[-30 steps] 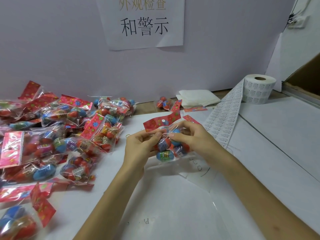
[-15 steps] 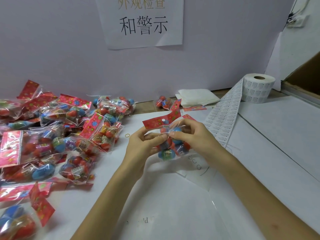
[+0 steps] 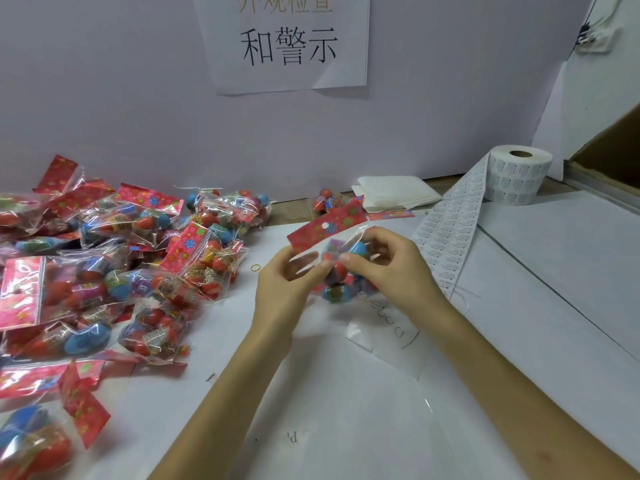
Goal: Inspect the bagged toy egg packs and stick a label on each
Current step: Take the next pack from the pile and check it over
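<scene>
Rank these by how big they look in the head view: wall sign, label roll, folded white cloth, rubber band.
1. wall sign, though cropped at the top
2. label roll and folded white cloth: about alike, not ranked
3. rubber band

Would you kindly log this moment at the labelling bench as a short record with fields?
held item: egg pack, held above the table, header card tilted up-left
left hand: pinches the bag's left side
right hand: grip on the bag's right side
label on held pack: cannot tell
pile: more bagged packs, on the person's left
label roll: upright, far right; its strip trails toward the hands
</scene>
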Action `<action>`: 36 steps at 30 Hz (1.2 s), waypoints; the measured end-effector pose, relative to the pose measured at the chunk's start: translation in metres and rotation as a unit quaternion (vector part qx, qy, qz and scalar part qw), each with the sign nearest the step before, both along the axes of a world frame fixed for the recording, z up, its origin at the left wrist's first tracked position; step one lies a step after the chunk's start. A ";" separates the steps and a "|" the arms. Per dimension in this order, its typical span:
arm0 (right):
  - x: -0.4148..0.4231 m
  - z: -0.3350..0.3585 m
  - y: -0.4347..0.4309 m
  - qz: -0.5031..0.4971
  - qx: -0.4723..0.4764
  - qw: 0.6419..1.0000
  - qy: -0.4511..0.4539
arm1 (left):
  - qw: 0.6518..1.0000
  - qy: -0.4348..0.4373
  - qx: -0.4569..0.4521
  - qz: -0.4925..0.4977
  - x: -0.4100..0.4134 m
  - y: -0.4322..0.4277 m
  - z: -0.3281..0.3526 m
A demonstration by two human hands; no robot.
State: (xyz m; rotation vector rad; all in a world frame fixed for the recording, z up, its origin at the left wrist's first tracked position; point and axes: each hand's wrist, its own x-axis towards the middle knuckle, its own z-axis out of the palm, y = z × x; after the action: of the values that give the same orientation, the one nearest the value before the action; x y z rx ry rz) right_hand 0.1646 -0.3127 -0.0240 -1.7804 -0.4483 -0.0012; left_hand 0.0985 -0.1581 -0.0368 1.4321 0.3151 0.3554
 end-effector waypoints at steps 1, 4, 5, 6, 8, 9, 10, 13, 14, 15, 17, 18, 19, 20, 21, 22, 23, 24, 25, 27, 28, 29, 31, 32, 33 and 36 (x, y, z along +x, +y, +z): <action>0.001 0.001 -0.001 -0.027 0.000 0.999 -0.017 | 1.000 -0.002 0.015 0.009 0.000 -0.001 0.000; 0.002 0.005 -0.006 -0.083 0.016 0.995 -0.048 | 0.999 -0.021 0.036 -0.013 -0.001 0.000 0.003; 0.001 0.007 -0.006 -0.078 0.029 0.995 -0.046 | 0.998 -0.029 0.035 -0.039 -0.002 -0.001 0.004; -0.001 0.009 -0.006 -0.059 0.047 0.996 -0.039 | 0.997 -0.035 0.033 -0.068 -0.002 -0.003 0.006; -0.004 0.012 -0.003 0.012 0.091 0.996 -0.008 | 0.993 -0.043 0.033 -0.101 -0.003 -0.007 0.008; -0.006 0.013 -0.003 0.055 0.104 0.993 0.014 | 0.994 -0.046 0.035 -0.097 -0.003 -0.008 0.007; -0.006 0.015 -0.003 0.097 0.106 0.989 0.033 | 0.995 -0.045 0.032 -0.082 -0.002 -0.008 0.007; -0.005 0.015 -0.005 0.167 0.085 0.982 0.026 | 0.999 -0.023 -0.027 -0.032 -0.002 -0.001 0.006; -0.004 0.015 -0.007 0.158 0.072 0.985 0.002 | 0.998 -0.012 -0.056 -0.024 -0.001 0.002 0.006; 0.000 0.013 -0.009 0.136 0.043 0.989 -0.036 | 0.996 -0.002 -0.085 -0.016 -0.001 0.005 0.007; 0.009 0.011 -0.019 0.094 -0.073 0.987 -0.108 | 0.992 0.011 -0.124 -0.007 0.001 0.011 0.009; 0.014 0.011 -0.026 0.098 -0.140 0.978 -0.120 | 0.992 0.021 -0.127 -0.004 0.002 0.013 0.009; 0.019 0.010 -0.035 0.118 -0.197 0.967 -0.109 | 0.992 0.032 -0.124 -0.001 0.003 0.014 0.008; 0.023 0.009 -0.043 0.145 -0.240 0.957 -0.081 | 0.992 0.041 -0.119 0.003 0.004 0.016 0.008; 0.027 0.008 -0.050 0.167 -0.275 0.946 -0.052 | 0.992 0.048 -0.115 0.006 0.004 0.017 0.008; 0.029 0.005 -0.055 0.180 -0.306 0.934 -0.030 | 0.992 0.053 -0.114 0.009 0.005 0.018 0.007; 0.030 0.003 -0.058 0.184 -0.334 0.924 -0.017 | 0.992 0.058 -0.115 0.009 0.006 0.018 0.007; 0.031 0.000 -0.059 0.181 -0.355 0.917 -0.013 | 0.991 0.062 -0.118 0.008 0.007 0.019 0.007; 0.032 -0.002 -0.058 0.176 -0.367 0.913 -0.016 | 0.991 0.068 -0.117 0.009 0.007 0.019 0.006; 0.032 -0.004 -0.054 0.169 -0.365 0.915 -0.029 | 0.993 0.074 -0.094 0.025 0.006 0.017 0.004; 0.033 -0.005 -0.053 0.168 -0.359 0.918 -0.031 | 0.994 0.071 -0.066 0.042 0.006 0.016 0.003; 0.033 -0.006 -0.052 0.168 -0.355 0.919 -0.032 | 0.995 0.069 -0.026 0.064 0.005 0.016 0.002; 0.035 -0.008 -0.053 0.166 -0.347 0.923 -0.031 | 0.990 0.069 0.073 0.101 0.004 0.016 0.000; 0.036 -0.009 -0.053 0.165 -0.343 0.924 -0.028 | 0.985 0.070 0.109 0.112 0.003 0.017 -0.002; 0.036 -0.009 -0.053 0.165 -0.340 0.926 -0.026 | 0.982 0.068 0.132 0.120 0.003 0.019 -0.004; 0.037 -0.012 -0.052 0.162 -0.329 0.930 -0.029 | 0.975 0.045 0.168 0.141 0.003 0.024 -0.009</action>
State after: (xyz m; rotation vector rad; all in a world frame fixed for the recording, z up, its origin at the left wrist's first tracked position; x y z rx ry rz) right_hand 0.2014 -0.3649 -0.0360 -2.3419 -0.8551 0.3701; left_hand 0.1018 -0.1343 -0.0453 1.7433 0.5552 0.5961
